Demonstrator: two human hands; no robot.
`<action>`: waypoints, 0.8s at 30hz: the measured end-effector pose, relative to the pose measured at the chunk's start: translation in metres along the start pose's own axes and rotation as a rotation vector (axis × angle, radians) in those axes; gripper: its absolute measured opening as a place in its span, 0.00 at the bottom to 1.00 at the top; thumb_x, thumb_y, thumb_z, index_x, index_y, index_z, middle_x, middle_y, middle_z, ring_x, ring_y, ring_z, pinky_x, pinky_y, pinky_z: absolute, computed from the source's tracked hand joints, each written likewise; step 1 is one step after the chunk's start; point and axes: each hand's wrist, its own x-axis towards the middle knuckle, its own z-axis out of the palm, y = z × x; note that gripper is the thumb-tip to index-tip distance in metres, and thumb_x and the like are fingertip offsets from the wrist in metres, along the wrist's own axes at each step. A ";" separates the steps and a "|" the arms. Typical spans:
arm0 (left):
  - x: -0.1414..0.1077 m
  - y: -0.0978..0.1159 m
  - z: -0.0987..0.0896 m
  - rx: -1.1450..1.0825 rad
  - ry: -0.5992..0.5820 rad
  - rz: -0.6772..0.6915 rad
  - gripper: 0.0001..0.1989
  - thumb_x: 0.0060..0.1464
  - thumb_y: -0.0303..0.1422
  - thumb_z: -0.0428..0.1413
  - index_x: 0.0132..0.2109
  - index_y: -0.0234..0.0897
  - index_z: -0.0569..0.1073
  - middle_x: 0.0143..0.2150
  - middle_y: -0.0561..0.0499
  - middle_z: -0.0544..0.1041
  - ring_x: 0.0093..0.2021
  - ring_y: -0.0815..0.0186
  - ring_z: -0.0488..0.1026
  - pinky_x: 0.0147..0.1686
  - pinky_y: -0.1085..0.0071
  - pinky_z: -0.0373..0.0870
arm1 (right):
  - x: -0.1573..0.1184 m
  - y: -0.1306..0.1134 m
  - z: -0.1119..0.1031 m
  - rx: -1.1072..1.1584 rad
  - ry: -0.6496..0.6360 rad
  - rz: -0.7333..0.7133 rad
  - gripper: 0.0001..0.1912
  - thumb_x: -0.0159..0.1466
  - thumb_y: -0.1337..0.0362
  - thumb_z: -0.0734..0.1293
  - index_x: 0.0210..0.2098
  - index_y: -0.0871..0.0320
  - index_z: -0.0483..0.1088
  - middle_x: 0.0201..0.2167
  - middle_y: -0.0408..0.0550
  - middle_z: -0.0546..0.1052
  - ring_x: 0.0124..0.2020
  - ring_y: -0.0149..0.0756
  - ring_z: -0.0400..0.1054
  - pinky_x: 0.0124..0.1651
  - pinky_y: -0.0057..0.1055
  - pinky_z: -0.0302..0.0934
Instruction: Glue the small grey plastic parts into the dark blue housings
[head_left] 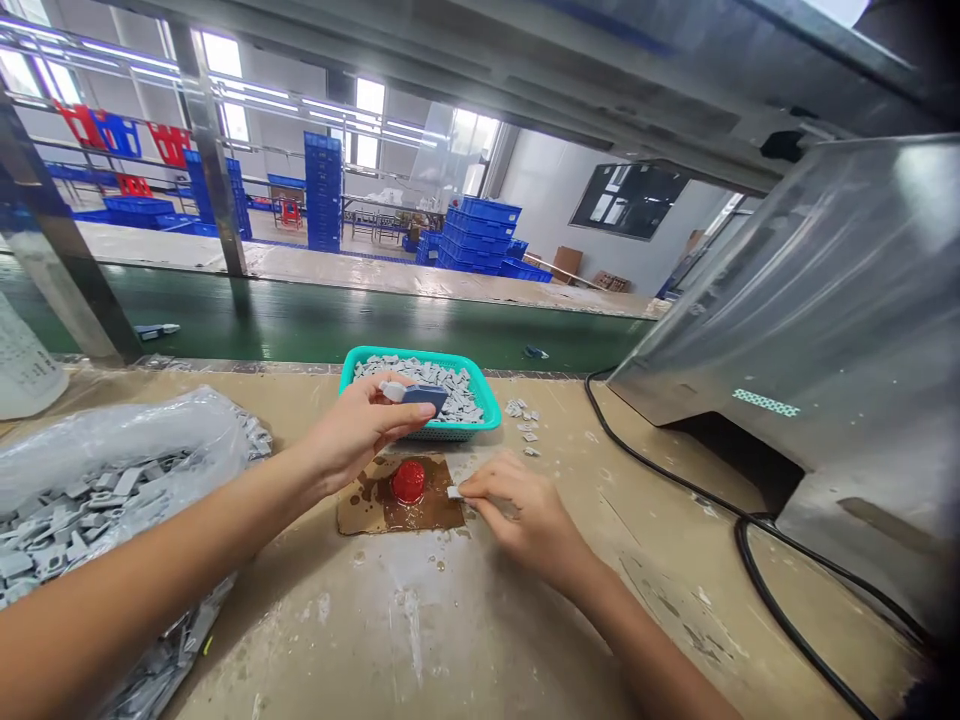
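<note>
My left hand [364, 425] is closed around a dark blue and light grey plastic part [424, 397], held up in front of the teal basket [491, 405]. Small grey plastic pieces [457, 385] fill that basket. Between finger and thumb, my right hand [525, 505] pinches a small light grey piece [454, 492], low over the table. Just left of this piece, a red, round-topped object [409, 482] rests on a wet brown cardboard square [360, 515]. My left palm is turned from view.
A clear plastic bag [187, 425] of grey parts lies at left. Several loose pieces [525, 410] lie right of the basket. A black cable [660, 468] runs beside a metal housing [817, 330]. Beyond the table, a green conveyor belt [315, 325] carries a few parts.
</note>
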 end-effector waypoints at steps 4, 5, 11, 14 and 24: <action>0.000 -0.001 0.000 0.112 -0.041 0.048 0.12 0.37 0.26 0.61 0.31 0.35 0.66 0.27 0.57 0.70 0.30 0.74 0.67 0.34 0.75 0.61 | 0.015 -0.012 -0.014 0.199 0.150 0.169 0.05 0.55 0.70 0.65 0.28 0.58 0.73 0.27 0.46 0.74 0.30 0.33 0.66 0.34 0.31 0.62; 0.001 -0.001 -0.001 0.172 -0.057 0.065 0.12 0.36 0.27 0.61 0.30 0.34 0.66 0.26 0.57 0.70 0.29 0.74 0.67 0.33 0.75 0.60 | 0.022 -0.015 -0.017 0.267 0.192 0.199 0.04 0.54 0.69 0.65 0.28 0.58 0.73 0.27 0.46 0.74 0.30 0.33 0.67 0.34 0.30 0.62; 0.000 -0.003 -0.001 0.259 -0.118 0.065 0.10 0.35 0.27 0.61 0.27 0.35 0.67 0.23 0.57 0.70 0.28 0.73 0.67 0.30 0.76 0.60 | 0.056 -0.030 -0.020 0.498 0.244 0.202 0.04 0.52 0.70 0.67 0.28 0.57 0.73 0.28 0.44 0.75 0.33 0.32 0.68 0.37 0.27 0.65; -0.001 -0.002 0.001 0.247 -0.094 0.072 0.10 0.34 0.26 0.61 0.25 0.34 0.66 0.24 0.58 0.70 0.28 0.73 0.66 0.29 0.76 0.60 | 0.059 -0.030 -0.013 0.436 0.249 0.167 0.04 0.52 0.71 0.66 0.27 0.58 0.73 0.28 0.45 0.75 0.32 0.32 0.68 0.36 0.29 0.65; 0.000 -0.007 0.003 0.091 -0.053 0.128 0.08 0.37 0.29 0.61 0.30 0.34 0.71 0.30 0.53 0.73 0.35 0.69 0.69 0.39 0.71 0.64 | 0.050 -0.028 -0.001 0.185 0.217 -0.070 0.11 0.56 0.73 0.62 0.36 0.57 0.72 0.37 0.48 0.71 0.40 0.35 0.66 0.43 0.33 0.63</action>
